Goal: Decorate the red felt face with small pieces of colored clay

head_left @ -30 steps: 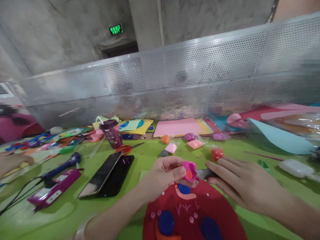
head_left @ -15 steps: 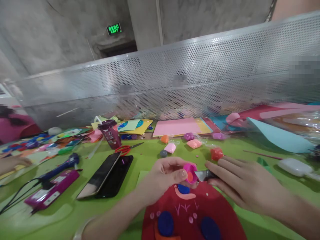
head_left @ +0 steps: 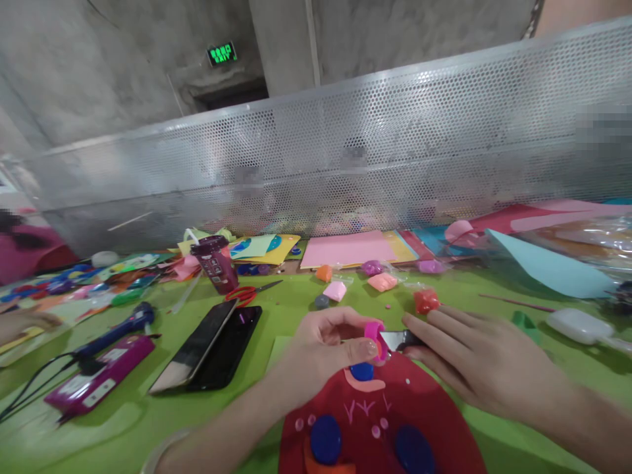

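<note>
My left hand [head_left: 323, 345] pinches a small bright pink cap-like piece [head_left: 372, 331] between thumb and fingers, with a bit of orange showing inside it. My right hand [head_left: 476, 352] grips a knife [head_left: 392, 340] with a dark handle, its pale blade pointing left to the pink piece's opening. Whether the tip touches the inside is too small to tell. Below both hands lies a red rounded sheet [head_left: 434, 401] bearing blue discs [head_left: 326, 439], a peach curved strip [head_left: 366, 384], pink dots and pink strokes.
Small bags of coloured clay [head_left: 382, 282] lie beyond my hands, a red lump [head_left: 425, 300] near my right fingers. To the left are two phones [head_left: 224, 352], scissors [head_left: 254, 293], a purple cup [head_left: 217, 264] and a power strip [head_left: 101, 378]. A perforated metal screen [head_left: 316, 164] stands behind.
The pink piece has turned in my left fingers, so its opening faces more to the right, toward the blade. The knife has shifted slightly left. Everything else stays much the same.
</note>
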### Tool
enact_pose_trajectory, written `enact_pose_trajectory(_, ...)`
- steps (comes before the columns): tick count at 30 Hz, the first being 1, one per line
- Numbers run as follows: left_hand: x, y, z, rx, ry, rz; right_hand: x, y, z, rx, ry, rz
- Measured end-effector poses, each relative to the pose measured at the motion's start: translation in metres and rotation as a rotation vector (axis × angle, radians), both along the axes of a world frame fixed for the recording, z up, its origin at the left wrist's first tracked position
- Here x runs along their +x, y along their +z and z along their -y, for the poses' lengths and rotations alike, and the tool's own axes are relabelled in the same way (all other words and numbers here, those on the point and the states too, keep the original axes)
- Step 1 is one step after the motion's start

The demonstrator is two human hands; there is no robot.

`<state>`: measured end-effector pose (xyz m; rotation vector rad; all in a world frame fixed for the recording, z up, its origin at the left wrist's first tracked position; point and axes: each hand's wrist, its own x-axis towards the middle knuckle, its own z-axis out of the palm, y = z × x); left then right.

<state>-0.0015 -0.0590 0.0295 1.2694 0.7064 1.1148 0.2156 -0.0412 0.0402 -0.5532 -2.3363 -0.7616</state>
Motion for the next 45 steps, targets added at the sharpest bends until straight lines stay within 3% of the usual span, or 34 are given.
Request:
enact_pose_trajectory(15,-0.0015,0.0023,0.0010,-0.039,-0.012,-0.024,0.0003,0.0013,0.0002,0.046,0.007,-0.005)
enact_pose_trajectory(21,0.0034,0.0038,0.0045,-0.066,0.051,-0.007,0.0007,0.0037,0.0001,0.108,-0.009,0.019)
enact_pose_trajectory(38,0.0020,-0.0051,0.0020,-0.094,-0.004,0.070,0.0032,0.0038,-0.0038,0.178,-0.145,-0.012)
enact_pose_trajectory(45,-0.0001,-0.0034,-0.0011,-0.032,0.068,0.100,0.0034,-0.0003,-0.0026,0.114,-0.047,-0.042)
